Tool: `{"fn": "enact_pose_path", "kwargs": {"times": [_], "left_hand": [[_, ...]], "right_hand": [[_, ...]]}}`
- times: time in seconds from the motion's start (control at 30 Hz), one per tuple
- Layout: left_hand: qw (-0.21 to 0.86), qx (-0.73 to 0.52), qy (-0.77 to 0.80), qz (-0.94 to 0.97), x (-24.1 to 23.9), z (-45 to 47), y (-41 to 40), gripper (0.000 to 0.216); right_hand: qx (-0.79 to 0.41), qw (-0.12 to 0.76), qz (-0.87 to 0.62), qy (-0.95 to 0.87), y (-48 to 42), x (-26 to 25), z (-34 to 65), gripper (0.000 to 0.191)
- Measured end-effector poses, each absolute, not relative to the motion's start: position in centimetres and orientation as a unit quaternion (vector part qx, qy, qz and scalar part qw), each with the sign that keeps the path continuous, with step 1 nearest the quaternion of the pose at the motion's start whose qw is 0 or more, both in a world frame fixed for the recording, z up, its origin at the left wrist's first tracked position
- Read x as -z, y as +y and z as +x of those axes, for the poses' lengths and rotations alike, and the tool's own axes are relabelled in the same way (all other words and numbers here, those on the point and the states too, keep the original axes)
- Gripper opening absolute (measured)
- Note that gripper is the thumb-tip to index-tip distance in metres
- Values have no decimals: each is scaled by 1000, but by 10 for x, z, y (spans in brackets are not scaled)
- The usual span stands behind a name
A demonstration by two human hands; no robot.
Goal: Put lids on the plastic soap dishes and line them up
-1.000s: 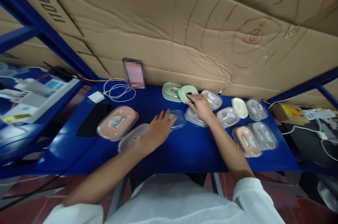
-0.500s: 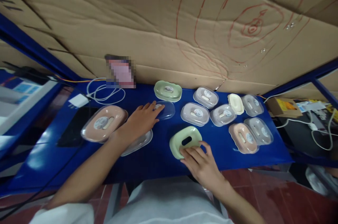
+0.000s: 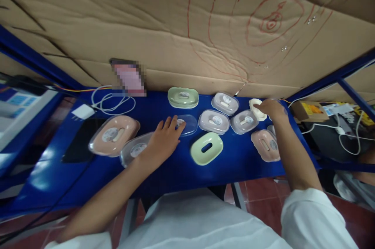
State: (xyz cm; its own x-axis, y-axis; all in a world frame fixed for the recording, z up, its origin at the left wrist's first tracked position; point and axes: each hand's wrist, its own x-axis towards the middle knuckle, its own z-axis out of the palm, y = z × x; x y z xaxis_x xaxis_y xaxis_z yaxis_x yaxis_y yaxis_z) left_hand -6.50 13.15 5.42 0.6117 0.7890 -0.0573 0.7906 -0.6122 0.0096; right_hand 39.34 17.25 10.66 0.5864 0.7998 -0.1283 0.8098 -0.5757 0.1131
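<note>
My left hand (image 3: 165, 139) lies flat with fingers stretched over a clear plastic lid (image 3: 190, 125) with a round label. In front of it, between my hands, a light green soap dish (image 3: 202, 155) with an oval slot rests uncovered on the blue table. At the far right, my right hand (image 3: 272, 107) has its fingers closed at the edge of a small cream soap dish insert (image 3: 258, 111); part of the grip is hidden. Lidded lilac soap dishes (image 3: 244, 121) sit beside it, and a lidded pink one (image 3: 265, 146) is below the right forearm.
A lidded green soap dish (image 3: 183, 97) stands at the back. Left are a lidded pink dish (image 3: 114, 135), a clear-lidded piece (image 3: 136, 149), a black tablet-like slab (image 3: 77, 143) and a white charger (image 3: 84, 111) with cable. Cardboard (image 3: 131, 26) walls the back.
My right hand has let go of the light green soap dish and moved right and away to the cream insert. The left hand stays on the clear lid. The view has shifted slightly.
</note>
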Motion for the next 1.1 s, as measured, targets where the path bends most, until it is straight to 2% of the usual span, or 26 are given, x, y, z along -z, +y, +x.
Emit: {"fn": "enact_pose_path", "kwargs": {"times": [0.13, 0.27, 0.33, 0.4, 0.5, 0.57, 0.7, 0.8, 1.0, 1.1], "left_hand": [[9, 13, 448, 894, -56, -63, 125, 61], [8, -51, 409, 911, -71, -55, 97, 43], [57, -83, 353, 930, -72, -48, 76, 34], [91, -101, 297, 945, -64, -40, 59, 40], [106, -127, 300, 939, -42, -35, 44, 28], [129, -187, 332, 916, -29, -39, 41, 21], [206, -328, 402, 830, -24, -55, 35, 28], [241, -378, 429, 784, -28, -62, 25, 31], [237, -346, 345, 840, -22, -54, 20, 33], [196, -312, 299, 880, -19, -48, 29, 29]], "right_hand": [[56, 93, 882, 458, 191, -87, 397, 47], [49, 57, 870, 487, 178, -88, 394, 55], [9, 13, 862, 507, 157, -98, 387, 60], [-49, -71, 819, 567, 124, -109, 372, 59], [-48, -177, 671, 718, 57, -112, 333, 56], [-7, -174, 618, 767, 14, -100, 302, 57], [96, -118, 587, 795, -42, -56, 250, 56], [128, -144, 575, 795, -50, -30, 226, 54], [91, -341, 545, 760, -37, -12, 217, 40], [26, -349, 547, 761, -33, -7, 224, 48]]}}
